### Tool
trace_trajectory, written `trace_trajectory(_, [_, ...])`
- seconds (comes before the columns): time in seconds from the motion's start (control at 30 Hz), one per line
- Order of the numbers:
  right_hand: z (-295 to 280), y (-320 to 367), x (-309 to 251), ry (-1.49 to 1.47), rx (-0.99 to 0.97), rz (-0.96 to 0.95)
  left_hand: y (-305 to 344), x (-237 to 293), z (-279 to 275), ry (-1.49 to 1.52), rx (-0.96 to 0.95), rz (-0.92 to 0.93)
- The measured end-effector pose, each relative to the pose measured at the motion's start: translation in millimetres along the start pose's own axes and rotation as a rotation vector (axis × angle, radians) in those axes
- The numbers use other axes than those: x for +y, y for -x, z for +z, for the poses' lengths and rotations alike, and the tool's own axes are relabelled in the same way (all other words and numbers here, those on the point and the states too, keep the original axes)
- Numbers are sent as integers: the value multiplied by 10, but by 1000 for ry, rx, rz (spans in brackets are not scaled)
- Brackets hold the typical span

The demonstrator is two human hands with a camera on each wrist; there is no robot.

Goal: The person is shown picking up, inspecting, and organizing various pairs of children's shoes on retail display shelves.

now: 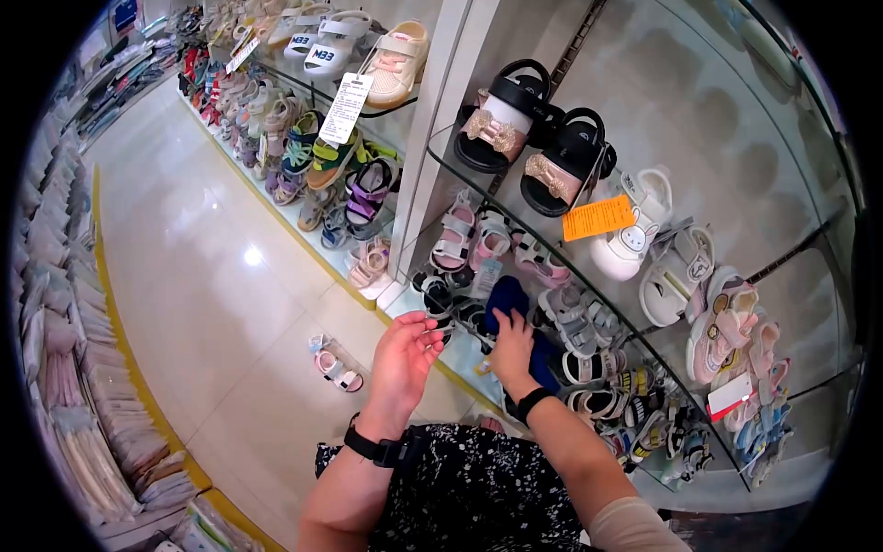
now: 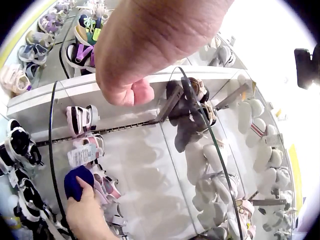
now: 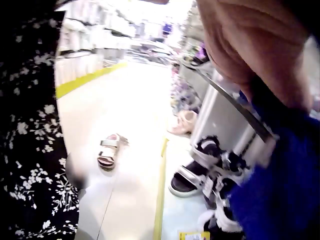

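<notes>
A dark blue cloth [image 1: 507, 293] is gripped in my right hand [image 1: 513, 355], at the edge of the lower glass shelf among the sandals. Part of the cloth shows past the hand toward the wrist, and in the right wrist view the blue cloth [image 3: 280, 187] hangs large and fuzzy below the fingers. Black and white sandals [image 3: 192, 175] stand just beside it. My left hand [image 1: 405, 363] is raised in front of the shelf, palm turned inward, its fingers loosely bent around nothing. In the left wrist view its fingertips [image 2: 143, 92] overlap the white shelf divider.
One sandal [image 1: 337, 367] lies alone on the tiled floor. Black sandals with bows [image 1: 501, 129] stand on the upper glass shelf, beside an orange tag [image 1: 598, 218]. The glass edge runs above the right forearm. Packed clothing [image 1: 92, 368] lines the left side.
</notes>
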State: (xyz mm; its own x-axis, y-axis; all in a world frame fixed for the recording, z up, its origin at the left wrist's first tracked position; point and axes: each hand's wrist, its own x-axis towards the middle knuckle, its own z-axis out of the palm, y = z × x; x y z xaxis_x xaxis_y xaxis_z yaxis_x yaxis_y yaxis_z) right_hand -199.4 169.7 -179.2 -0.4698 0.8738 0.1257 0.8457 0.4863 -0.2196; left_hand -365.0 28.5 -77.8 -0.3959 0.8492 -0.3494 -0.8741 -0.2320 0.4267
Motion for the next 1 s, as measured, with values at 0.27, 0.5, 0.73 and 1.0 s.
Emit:
trace_trajectory(0.27, [77, 384, -101, -595, -610, -241, -92, -66, -174, -5, 30, 70])
trace_trajectory(0.5, [-628, -740, -696, -494, -221, -63, 4, 250, -386, -84, 91, 144])
trace_trajectory(0.73, [228, -2095, -558, -505, -214, -173, 100, 204, -400, -187, 101, 80])
trace_trajectory(1.0, [-744, -879, -970, -266, -486, -644, -76, 182, -383, -575, 199, 339])
